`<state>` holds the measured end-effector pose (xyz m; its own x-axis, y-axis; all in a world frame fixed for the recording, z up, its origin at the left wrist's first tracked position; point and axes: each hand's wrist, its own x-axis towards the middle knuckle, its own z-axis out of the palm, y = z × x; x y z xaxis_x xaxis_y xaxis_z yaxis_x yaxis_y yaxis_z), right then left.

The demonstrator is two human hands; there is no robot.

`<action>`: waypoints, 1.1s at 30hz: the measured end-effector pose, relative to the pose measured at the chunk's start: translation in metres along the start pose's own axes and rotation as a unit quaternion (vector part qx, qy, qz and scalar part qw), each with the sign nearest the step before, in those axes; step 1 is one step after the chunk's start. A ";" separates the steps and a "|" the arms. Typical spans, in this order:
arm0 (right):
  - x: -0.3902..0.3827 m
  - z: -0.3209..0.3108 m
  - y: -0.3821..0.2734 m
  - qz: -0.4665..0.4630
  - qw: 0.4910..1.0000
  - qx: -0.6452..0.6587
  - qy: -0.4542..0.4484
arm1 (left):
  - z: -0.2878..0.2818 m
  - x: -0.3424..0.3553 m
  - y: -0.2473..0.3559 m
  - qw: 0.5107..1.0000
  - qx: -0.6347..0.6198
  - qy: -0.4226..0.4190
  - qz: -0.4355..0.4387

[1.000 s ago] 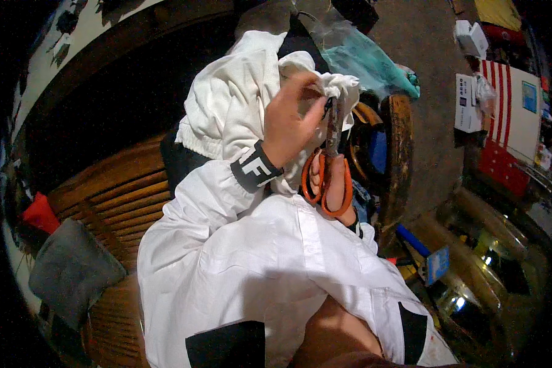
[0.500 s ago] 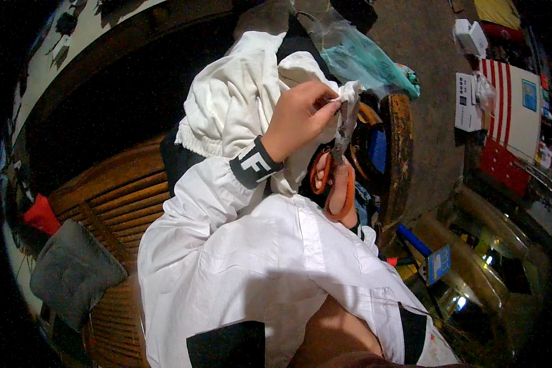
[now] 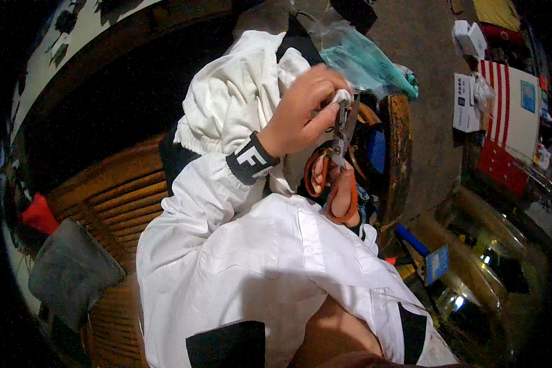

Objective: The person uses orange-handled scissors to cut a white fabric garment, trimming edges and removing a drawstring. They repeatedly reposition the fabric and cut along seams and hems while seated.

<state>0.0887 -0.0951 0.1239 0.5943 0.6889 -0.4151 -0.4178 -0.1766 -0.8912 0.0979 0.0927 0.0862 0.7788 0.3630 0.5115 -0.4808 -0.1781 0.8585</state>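
Note:
A white garment [image 3: 218, 98] with a gathered edge lies bunched across my lap. My left hand [image 3: 303, 110] pinches a small fold of its white cloth between thumb and fingers, just above the tips of the scissors. My right hand [image 3: 345, 193] grips the scissors [image 3: 337, 147] by their orange-red handles, with fingers through the loops. The metal blades point away from me, up toward the pinched fold, and look slightly parted. Whether they touch the cloth is hard to make out. A black and white band circles my left wrist.
Left of me is a slatted wooden bench [image 3: 122, 193] with a grey cushion [image 3: 73, 270]. A worn wooden armrest [image 3: 397, 147] stands close to my right hand. Beyond lies a teal plastic bag [image 3: 374, 64]. Boxes [image 3: 466, 101] sit far right, above glossy brown furniture [image 3: 472, 245].
My left fingers have shifted slightly up and right, and the cloth that hung beside the blades is now gathered at the fingertips. More of the scissor blades shows; the handles have moved little.

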 end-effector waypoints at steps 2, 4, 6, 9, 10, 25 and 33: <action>0.001 0.003 -0.006 -0.009 1.000 0.018 -0.019 | 0.003 -0.007 0.001 0.997 -0.031 -0.012 -0.073; 0.001 0.009 -0.006 -0.010 0.999 0.041 0.016 | 0.006 -0.008 -0.001 0.998 -0.013 0.012 -0.067; -0.002 0.010 0.000 0.000 0.998 0.055 0.030 | 0.011 -0.012 0.005 0.988 -0.034 0.020 -0.149; -0.004 0.009 0.011 0.046 0.995 0.088 0.017 | 0.021 -0.021 0.002 0.980 -0.020 0.056 -0.191; -0.003 0.018 0.002 0.069 0.991 0.113 0.020 | 0.024 -0.023 0.000 0.979 -0.010 0.071 -0.191; 0.001 0.030 0.007 0.144 0.985 0.081 0.054 | 0.026 -0.030 0.005 0.968 0.042 0.121 -0.214; 0.012 0.006 0.007 0.032 0.999 0.014 -0.027 | 0.019 -0.025 0.006 0.966 -0.017 0.178 -0.187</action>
<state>0.0889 -0.0837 0.1142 0.5284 0.7131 -0.4607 -0.4735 -0.2028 -0.8571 0.0832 0.0647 0.0793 0.7159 0.6883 0.1170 -0.2105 0.0530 0.9762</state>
